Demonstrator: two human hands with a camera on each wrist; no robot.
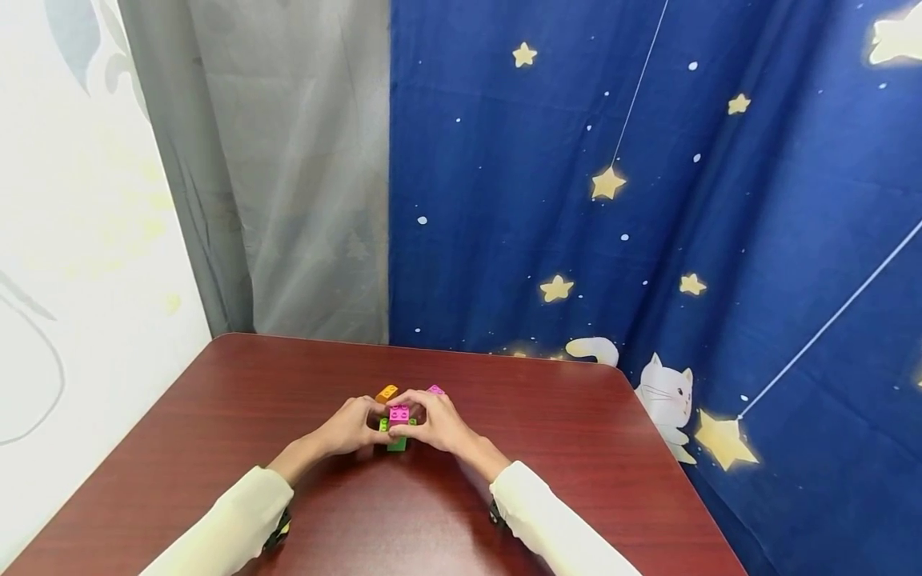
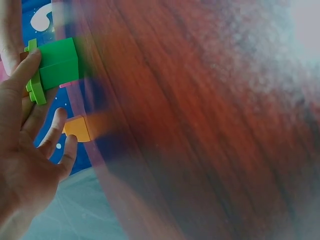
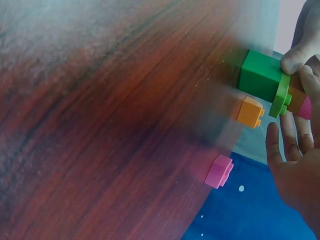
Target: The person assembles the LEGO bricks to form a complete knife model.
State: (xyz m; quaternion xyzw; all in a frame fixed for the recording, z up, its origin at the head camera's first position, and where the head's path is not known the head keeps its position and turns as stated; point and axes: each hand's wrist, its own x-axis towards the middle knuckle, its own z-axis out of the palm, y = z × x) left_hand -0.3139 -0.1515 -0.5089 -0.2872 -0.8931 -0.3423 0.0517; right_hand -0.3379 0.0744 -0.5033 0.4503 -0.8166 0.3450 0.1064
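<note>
A stack of toy building bricks stands on the table between both hands. Its base is a green brick, above which lies a lime-green plate. An orange-brown brick comes above that, and a pink brick tops the stack. My left hand pinches the stack from the left with thumb and fingers, its thumb near the lime-green plate. From the right, my right hand pinches the upper bricks. The fingers partly cover the middle layers.
Behind the stack, a loose orange brick lies on the dark red table. Farther right is a loose pink brick, partly behind the right hand in the head view. A blue star-patterned curtain and a grey curtain hang beyond.
</note>
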